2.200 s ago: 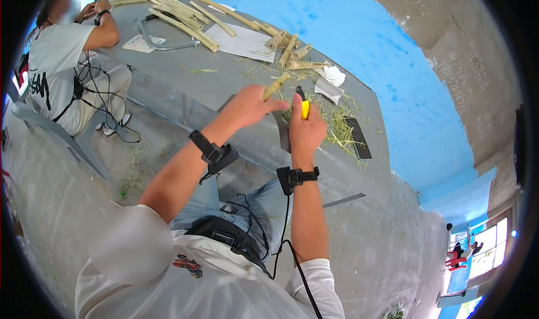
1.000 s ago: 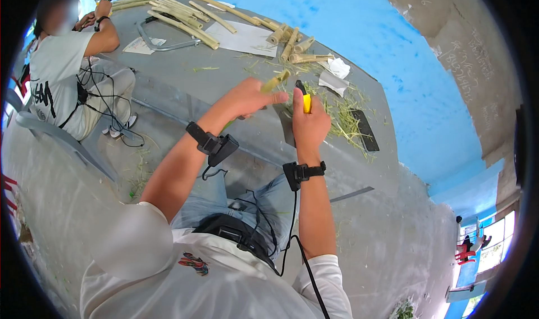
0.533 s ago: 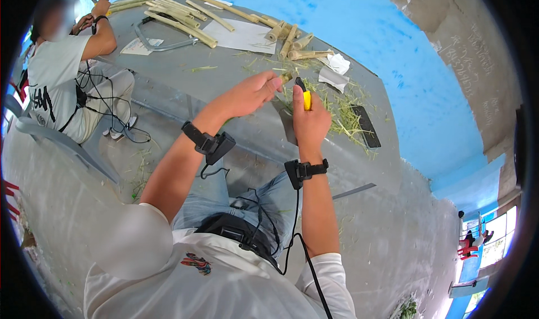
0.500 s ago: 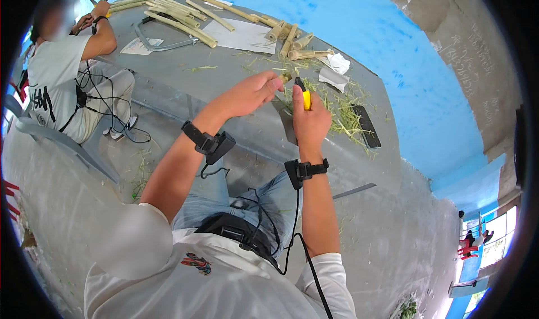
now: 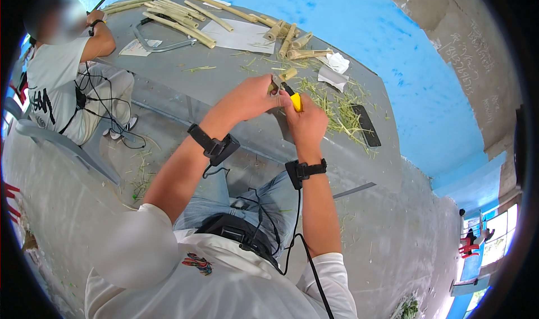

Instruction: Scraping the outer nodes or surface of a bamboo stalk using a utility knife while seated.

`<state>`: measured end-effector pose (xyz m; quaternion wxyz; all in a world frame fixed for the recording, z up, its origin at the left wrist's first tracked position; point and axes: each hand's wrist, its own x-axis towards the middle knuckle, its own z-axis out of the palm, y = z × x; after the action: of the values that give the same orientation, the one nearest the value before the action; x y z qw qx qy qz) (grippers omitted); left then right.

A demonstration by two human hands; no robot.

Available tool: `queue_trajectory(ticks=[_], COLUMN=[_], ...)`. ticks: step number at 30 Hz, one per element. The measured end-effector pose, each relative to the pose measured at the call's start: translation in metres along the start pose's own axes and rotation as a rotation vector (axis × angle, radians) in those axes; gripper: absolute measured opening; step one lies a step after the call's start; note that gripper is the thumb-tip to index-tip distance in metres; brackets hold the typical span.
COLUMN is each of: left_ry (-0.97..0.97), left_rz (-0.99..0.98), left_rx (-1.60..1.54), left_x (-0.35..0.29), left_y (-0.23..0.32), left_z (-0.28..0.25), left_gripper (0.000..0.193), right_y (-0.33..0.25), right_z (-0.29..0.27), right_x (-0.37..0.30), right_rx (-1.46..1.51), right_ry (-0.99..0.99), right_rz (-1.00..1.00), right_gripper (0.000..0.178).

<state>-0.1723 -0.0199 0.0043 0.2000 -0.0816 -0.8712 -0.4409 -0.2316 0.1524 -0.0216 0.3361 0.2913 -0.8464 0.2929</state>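
My left hand (image 5: 254, 99) is closed around a short piece of bamboo (image 5: 288, 74), whose pale end sticks out past the fingers. My right hand (image 5: 309, 124) grips a yellow and black utility knife (image 5: 296, 102). Its black front end lies against or very close to the bamboo, and the left thumb comes up to the yellow handle. Exact blade contact is hidden by the fingers. Both hands are over the near edge of the grey table (image 5: 168, 75), beside a heap of green shavings (image 5: 339, 114).
A phone (image 5: 366, 125) and crumpled white paper (image 5: 337, 63) lie right of the shavings. Cut bamboo pieces (image 5: 287, 41), long bamboo sticks (image 5: 179, 16), a white sheet (image 5: 238, 37) and a hacksaw (image 5: 147, 43) are farther back. A co-worker (image 5: 62, 55) sits at the left.
My hands have come closer together. The left hand has turned over the bamboo, and the knife has tilted and shifted left toward it. The co-worker's hands have moved slightly.
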Motion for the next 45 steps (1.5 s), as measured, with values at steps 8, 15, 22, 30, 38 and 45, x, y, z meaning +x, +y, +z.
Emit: queue_trajectory(ticks=[8,15,22,30,38,45], left_ry=[0.053,0.041,0.034,0.067,0.052,0.049], left_rz=[-0.109,-0.404,-0.285,-0.101,-0.021,-0.088], left_rx=[0.211,0.185,0.202,0.182,0.076,0.016], left_x=[-0.003,0.001,-0.006,-0.006,0.002,0.001], left_y=[-0.008,0.008,0.006,0.013,-0.002,0.001], left_z=[0.004,-0.002,-0.006,-0.003,0.006,0.004], left_gripper=[0.067,0.074,0.072,0.072,0.072,0.076], right_y=[0.004,0.000,-0.003,-0.002,0.000,0.000], right_z=[0.006,0.002,0.003,-0.001,-0.002,-0.003], right_x=[-0.003,0.009,0.007,0.005,0.001,0.000], right_rx=[-0.110,-0.093,-0.132,-0.029,0.025,0.055], right_ry=[0.043,0.109,0.044,0.008,-0.011,-0.002], right_rz=[-0.109,0.165,0.200,0.111,0.096,0.095], right_gripper=[0.058,0.056,0.058,0.056,0.055,0.057])
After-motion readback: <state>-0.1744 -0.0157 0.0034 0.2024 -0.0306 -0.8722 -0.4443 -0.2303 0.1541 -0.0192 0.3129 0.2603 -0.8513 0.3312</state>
